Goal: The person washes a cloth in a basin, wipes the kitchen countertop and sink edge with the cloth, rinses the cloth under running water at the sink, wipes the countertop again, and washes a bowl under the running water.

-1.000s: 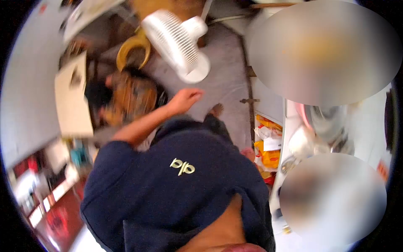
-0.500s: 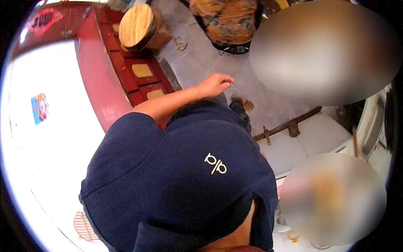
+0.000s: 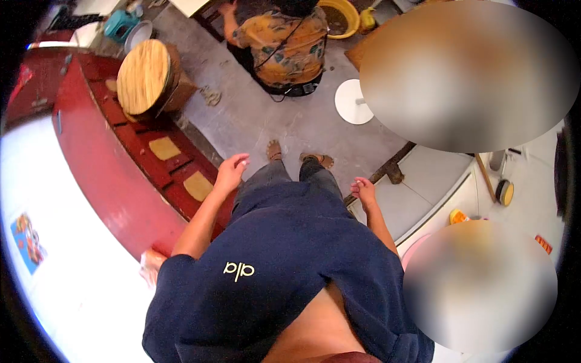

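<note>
My left hand (image 3: 232,171) hangs beside my left thigh, its fingers loosely bent and apart, holding nothing. Nearest to it is the red wooden cabinet (image 3: 115,175), whose side has yellowish patches. At my right hip, my right hand (image 3: 363,189) is also bare, fingers slightly curled and apart. It is close to a white tiled ledge (image 3: 417,175) with a dark edge. I wear a dark navy shirt (image 3: 272,242) and brown sandals (image 3: 318,160) on the grey floor.
Ahead, a person in a patterned orange shirt (image 3: 281,51) sits low. A round wooden-topped stool (image 3: 144,77) stands left, a round white object (image 3: 354,101) right of centre. A yellow basin (image 3: 350,15) is at the back. A brush-like item (image 3: 505,192) lies right. Two areas are blurred.
My right hand has come into view. My left hand appears lower and further left. The view has shifted, showing more of the seated person, the white round object and both feet.
</note>
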Motion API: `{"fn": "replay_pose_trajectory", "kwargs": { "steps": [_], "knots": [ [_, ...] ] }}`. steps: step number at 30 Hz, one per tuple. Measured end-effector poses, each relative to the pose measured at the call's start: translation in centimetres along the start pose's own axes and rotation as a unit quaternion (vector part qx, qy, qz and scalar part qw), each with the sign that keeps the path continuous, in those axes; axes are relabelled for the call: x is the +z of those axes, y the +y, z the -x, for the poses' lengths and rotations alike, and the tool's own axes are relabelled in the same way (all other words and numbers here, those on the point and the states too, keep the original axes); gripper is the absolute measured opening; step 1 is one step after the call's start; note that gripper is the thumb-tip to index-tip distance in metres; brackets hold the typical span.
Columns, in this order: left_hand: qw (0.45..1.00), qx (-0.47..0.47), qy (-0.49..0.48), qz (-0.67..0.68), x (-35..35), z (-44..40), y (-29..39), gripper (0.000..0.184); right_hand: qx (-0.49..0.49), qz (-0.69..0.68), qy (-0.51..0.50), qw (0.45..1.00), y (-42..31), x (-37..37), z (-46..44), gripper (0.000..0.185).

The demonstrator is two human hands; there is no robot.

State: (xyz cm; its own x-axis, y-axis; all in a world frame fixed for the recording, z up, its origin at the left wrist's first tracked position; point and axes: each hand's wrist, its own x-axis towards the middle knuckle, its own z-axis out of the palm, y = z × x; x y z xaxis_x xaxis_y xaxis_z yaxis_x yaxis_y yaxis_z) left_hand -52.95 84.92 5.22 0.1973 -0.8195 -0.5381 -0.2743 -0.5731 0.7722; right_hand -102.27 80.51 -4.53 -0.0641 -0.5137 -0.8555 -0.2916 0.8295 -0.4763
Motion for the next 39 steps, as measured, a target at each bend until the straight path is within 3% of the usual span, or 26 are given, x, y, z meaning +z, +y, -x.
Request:
{"fn": "replay_pose_trajectory", "kwargs": {
  "steps": [6,13,16,23,33,39],
  "knots": [
    [0.998,-0.047,-0.007,0.030,-2.4,-0.8,-1.3,0.029,-0.024,0.035,0.011,0.999,0.9,2.1,0.7,0.022],
    [0.997,-0.066,-0.031,0.037,-2.2,-2.2,-1.3,0.030,0.028,-0.017,0.041,0.999,6.3,1.0,0.3,0.019],
    [0.997,0.002,-0.054,-0.050,-1.8,-2.4,-0.4,0.029,0.020,-0.045,0.030,0.998,7.5,0.6,0.9,0.019],
    [0.999,0.024,-0.037,-0.002,0.8,-2.3,1.4,0.030,0.015,-0.082,0.028,0.996,9.7,-2.6,0.3,0.016],
    [0.996,0.035,-0.032,-0.078,-0.4,-0.8,-2.3,0.031,-0.005,-0.032,0.038,0.999,5.3,-3.1,-1.4,0.015],
    [0.997,-0.019,-0.005,-0.075,-2.3,0.3,-4.1,0.030,-0.057,0.043,-0.001,0.997,5.5,-0.5,-2.4,0.018]
  ]
}}
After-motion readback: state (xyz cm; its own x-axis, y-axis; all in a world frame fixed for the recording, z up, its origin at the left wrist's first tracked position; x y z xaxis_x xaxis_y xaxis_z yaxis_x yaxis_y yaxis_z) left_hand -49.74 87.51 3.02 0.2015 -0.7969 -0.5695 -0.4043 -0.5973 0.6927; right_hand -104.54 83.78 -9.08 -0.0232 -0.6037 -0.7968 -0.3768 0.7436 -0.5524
